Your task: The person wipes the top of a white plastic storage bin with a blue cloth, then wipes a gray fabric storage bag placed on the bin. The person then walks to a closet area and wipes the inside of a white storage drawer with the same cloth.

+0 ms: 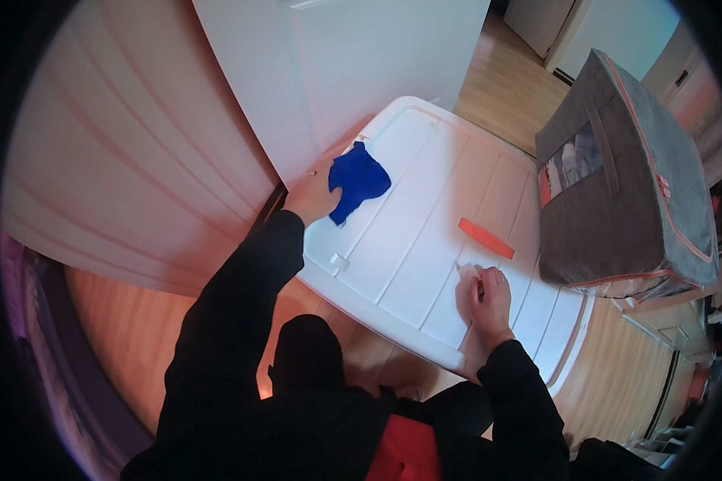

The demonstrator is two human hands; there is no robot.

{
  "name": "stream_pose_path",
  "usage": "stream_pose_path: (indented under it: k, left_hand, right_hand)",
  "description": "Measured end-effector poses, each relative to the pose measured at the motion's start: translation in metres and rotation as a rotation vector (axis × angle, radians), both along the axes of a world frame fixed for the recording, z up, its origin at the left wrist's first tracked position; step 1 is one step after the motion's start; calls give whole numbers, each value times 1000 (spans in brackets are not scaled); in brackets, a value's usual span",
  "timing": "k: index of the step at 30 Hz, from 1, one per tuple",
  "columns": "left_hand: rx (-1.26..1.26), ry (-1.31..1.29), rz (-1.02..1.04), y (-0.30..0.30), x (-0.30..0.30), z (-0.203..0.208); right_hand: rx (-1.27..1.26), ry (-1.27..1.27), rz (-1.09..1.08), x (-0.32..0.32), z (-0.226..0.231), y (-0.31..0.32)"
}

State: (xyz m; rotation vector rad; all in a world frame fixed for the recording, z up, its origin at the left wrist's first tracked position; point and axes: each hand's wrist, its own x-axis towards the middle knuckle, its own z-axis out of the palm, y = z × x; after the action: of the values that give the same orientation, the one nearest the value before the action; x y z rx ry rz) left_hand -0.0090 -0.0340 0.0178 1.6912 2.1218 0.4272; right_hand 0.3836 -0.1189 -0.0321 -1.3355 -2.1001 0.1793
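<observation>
A dark blue cloth [363, 178] lies crumpled on the far left part of a white plastic lid [425, 192] with raised ribs. My left hand [317, 196] grips its left edge, thumb on top and the other fingers partly out of sight. Lower right on the lid, my right hand [492, 301] is closed with its fingers curled. A small whitish piece [466, 271] shows at its fingertips; I cannot make out what it is. Just beyond that hand, an orange strip [487, 238] lies across the ribs, apart from my fingers.
On the right of the lid stands a grey fabric storage bag [602, 184] with orange piping and a clear window showing folded cloth. A white door [337, 64] rises behind the lid's left side. Pale pink curtain-like folds [128, 144] hang at left. Wooden floor [124, 337] surrounds this.
</observation>
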Motion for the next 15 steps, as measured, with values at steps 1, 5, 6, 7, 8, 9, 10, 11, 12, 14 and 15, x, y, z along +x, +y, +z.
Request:
stream_pose_path:
  k: [1,5,6,7,8,9,10,11,12,14,15]
  left_hand:
    - [-5,21,43,5,3,-3]
    - [-14,27,60,18,3,-18]
    - [-37,20,12,17,-2,-19]
    - [-38,18,-25,13,-9,-19]
    - [-39,-30,-85,6,-15,-18]
    - [-17,-78,-139,-3,-22,-16]
    - [-24,-138,-188,-14,-26,-13]
    - [-60,-155,-164,-30,-29,-10]
    - [-120,-178,-129,-51,-31,-5]
    - [-231,-106,-54,-78,-29,6]
    - [-315,2,6,-85,-28,10]
  right_hand:
    - [1,5,2,0,-1,0]
    - [0,2,-2,2,-1,0]
    - [-9,14,-8,2,-1,-1]
    - [-10,10,-1,2,0,-1]
    - [-9,16,-4,2,0,-2]
    - [-8,21,-10,2,1,-2]
    - [-2,32,-19,2,1,-3]
    - [1,41,-22,2,2,-3]
    - [4,52,-21,2,2,-3]
    - [-29,37,-26,3,3,-3]
    - [-62,30,-35,3,3,-2]
